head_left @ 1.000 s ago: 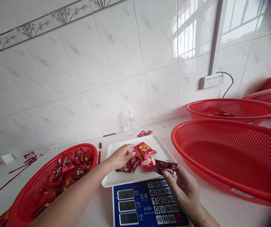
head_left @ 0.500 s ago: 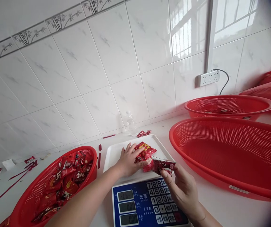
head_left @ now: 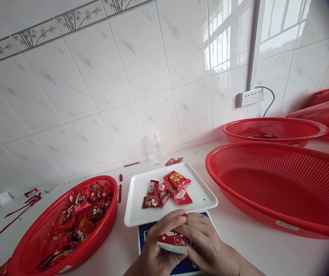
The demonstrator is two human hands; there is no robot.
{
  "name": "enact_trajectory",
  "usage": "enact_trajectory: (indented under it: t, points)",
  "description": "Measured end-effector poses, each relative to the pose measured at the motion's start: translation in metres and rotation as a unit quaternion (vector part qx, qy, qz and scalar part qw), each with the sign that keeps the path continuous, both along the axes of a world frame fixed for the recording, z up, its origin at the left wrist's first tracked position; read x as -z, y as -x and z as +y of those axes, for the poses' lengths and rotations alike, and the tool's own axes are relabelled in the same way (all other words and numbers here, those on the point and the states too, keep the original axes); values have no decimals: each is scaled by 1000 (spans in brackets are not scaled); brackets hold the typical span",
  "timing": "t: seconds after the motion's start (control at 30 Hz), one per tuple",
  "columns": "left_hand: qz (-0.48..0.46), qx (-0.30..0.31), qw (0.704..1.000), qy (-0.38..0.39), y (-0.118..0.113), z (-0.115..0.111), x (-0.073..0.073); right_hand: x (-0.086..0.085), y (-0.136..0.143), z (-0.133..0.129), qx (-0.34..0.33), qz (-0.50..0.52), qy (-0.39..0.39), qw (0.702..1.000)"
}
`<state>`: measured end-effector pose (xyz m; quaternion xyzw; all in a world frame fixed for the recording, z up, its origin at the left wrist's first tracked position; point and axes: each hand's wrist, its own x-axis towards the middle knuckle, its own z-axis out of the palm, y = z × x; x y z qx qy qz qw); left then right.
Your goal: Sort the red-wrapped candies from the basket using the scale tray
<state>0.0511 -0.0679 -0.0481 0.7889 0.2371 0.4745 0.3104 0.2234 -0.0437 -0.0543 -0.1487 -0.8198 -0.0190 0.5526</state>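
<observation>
Both hands meet low in the middle of the head view, above the blue panel of a weighing scale. A red snack packet with a pale serrated edge sits between them. My left hand is closed on its left side, and my right hand closes around its right side, fingertips touching the left hand. Just beyond lies the scale's white tray, bearing several small red packets in a loose cluster. Most of the scale's keys and displays are hidden under the hands.
A red basket full of wrapped packets stands at left. At right are a large red basket and another red basket behind it. A clear bottle and a patterned red wrapper lie near the tiled wall.
My left hand has left the packets on the tray and come back towards me to join the right hand. My right hand has drawn the packet nearer, off the tray.
</observation>
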Motion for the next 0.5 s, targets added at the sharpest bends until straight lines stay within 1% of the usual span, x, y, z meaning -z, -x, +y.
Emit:
enact_trajectory:
  t: [0.03, 0.1, 0.17, 0.2, 0.27, 0.33, 0.4, 0.43, 0.47, 0.5]
  points:
    - [-18, -12, 1000, 10, 0, -1, 2, 0, 2, -1, -3, -7, 17, 1000]
    - [-54, -33, 998, 27, 2, 0, 2, 1, 4, -2, 6, -26, 40, 999]
    - [-114, -64, 990, 59, 8, 5, -4, 0, 2, -1, 40, -39, 43, 998]
    - [-159, -87, 980, 82, 12, 9, -8, -1, 0, 0, 64, -41, 45, 996]
    - [-269, -139, 944, 132, 24, 17, -14, -4, -5, 8, 114, -46, 63, 990]
    - [-371, -186, 892, 180, 37, 25, -18, -8, -10, 21, 157, -68, 91, 981]
    - [-435, -221, 845, 219, 50, 32, -20, -14, -12, 38, 182, -117, 118, 969]
    - [-451, -233, 831, 228, 55, 34, -19, -18, -12, 48, 186, -145, 132, 963]
    - [-458, -242, 824, 230, 59, 36, -18, -22, -10, 57, 184, -173, 145, 957]
    - [-459, -247, 823, 225, 61, 36, -18, -26, -8, 66, 180, -198, 157, 951]
